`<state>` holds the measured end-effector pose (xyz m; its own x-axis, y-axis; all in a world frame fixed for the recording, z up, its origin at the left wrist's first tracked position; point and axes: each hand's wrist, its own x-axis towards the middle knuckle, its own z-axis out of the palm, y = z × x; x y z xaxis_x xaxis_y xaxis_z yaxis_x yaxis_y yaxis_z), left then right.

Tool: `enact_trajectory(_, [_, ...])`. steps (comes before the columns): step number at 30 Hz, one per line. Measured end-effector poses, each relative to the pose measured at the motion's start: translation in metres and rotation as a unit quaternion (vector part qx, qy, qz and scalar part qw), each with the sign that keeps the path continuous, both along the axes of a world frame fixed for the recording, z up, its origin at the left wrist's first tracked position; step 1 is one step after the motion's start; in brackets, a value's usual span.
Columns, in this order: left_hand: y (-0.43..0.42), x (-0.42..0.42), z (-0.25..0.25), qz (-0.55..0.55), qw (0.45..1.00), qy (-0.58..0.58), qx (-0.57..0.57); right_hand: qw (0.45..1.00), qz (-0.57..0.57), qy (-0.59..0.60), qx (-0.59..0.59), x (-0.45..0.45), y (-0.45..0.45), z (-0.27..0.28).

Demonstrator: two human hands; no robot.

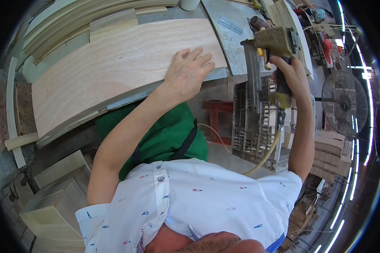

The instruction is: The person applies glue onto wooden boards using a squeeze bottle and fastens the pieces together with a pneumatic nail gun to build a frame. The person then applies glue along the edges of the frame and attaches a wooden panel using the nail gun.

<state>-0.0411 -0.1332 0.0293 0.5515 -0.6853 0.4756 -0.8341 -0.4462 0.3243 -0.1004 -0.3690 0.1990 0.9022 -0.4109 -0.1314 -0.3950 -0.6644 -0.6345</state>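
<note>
A long, pale plywood panel lies across the worktable. My left hand rests on the panel near its right end, palm down with the fingers apart. My right hand is wrapped round the dark grip of a nail gun, held up to the right of the panel and apart from it. The gun's long magazine points down toward the crate side, and a yellowish air hose hangs from its handle end.
Wood strips are stacked behind the panel. Below the gun stands a grey plastic crate, beside a red stool. Wooden pieces sit at the lower left. A large fan and stacked boards are at the right.
</note>
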Motion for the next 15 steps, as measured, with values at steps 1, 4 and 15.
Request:
enact_trajectory(1, [0.0, 0.0, 0.001, 0.001, 1.0, 0.0, 0.002, 1.0, 0.0, -0.003, 0.019, -0.01, 0.009, 0.006])
enact_trajectory(4, [-0.001, 0.0, -0.003, 0.004, 1.0, -0.006, 0.002, 0.999, 0.017, 0.025, 0.034, -0.027, 0.023, 0.014])
enact_trajectory(15, [0.0, 0.0, -0.005, 0.005, 1.0, -0.015, 0.002, 0.994, 0.041, 0.091, 0.037, -0.027, 0.053, 0.013])
